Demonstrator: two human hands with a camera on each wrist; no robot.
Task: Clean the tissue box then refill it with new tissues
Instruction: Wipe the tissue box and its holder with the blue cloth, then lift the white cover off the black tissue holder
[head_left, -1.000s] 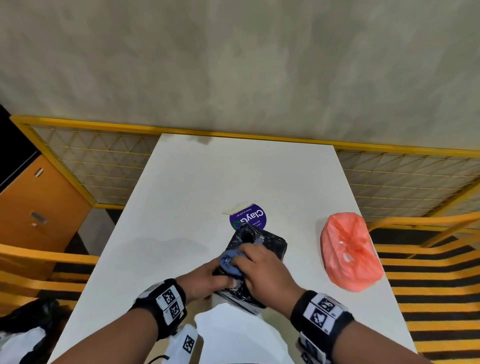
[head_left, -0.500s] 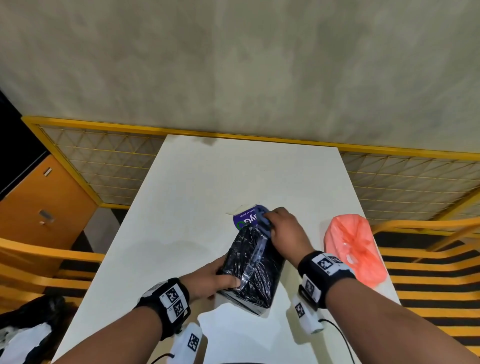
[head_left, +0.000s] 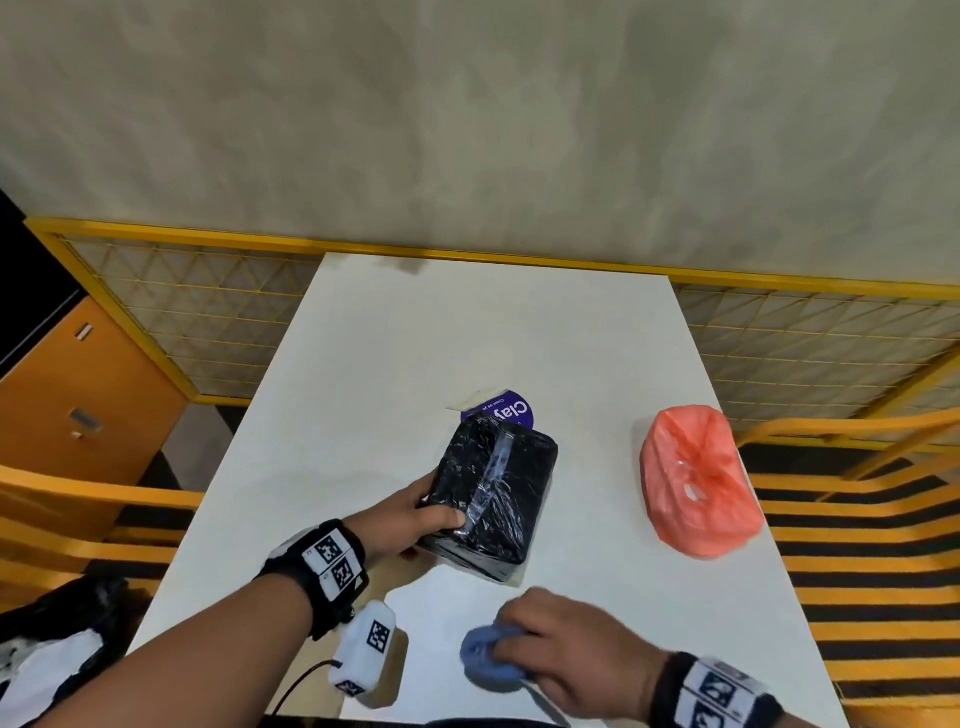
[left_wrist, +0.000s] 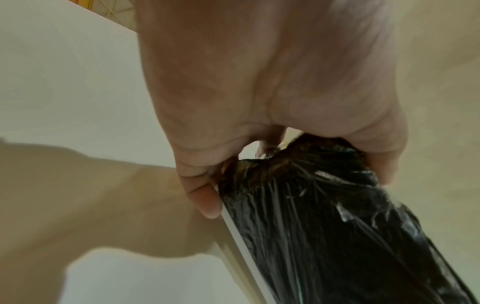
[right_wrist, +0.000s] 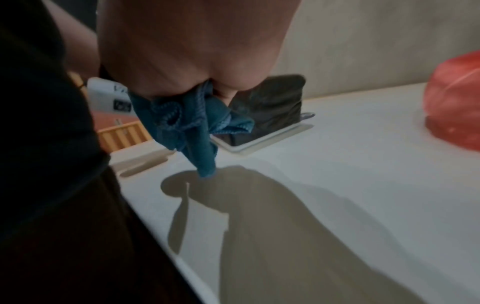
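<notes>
A black tissue box wrapped in shiny plastic lies on the white table. My left hand grips its near left end, thumb on top; the left wrist view shows fingers curled round the box. My right hand holds a bunched blue cloth low over the near table edge, apart from the box. The right wrist view shows the cloth hanging from that hand, its tip near the tabletop, with the box behind.
A red plastic bag sits at the table's right side. A purple round label lies just behind the box. Yellow railings and mesh surround the table; an orange cabinet stands at the left.
My right hand has pulled back with the blue cloth from the far end of the box to the near table edge. The left hand keeps its grip on the box.
</notes>
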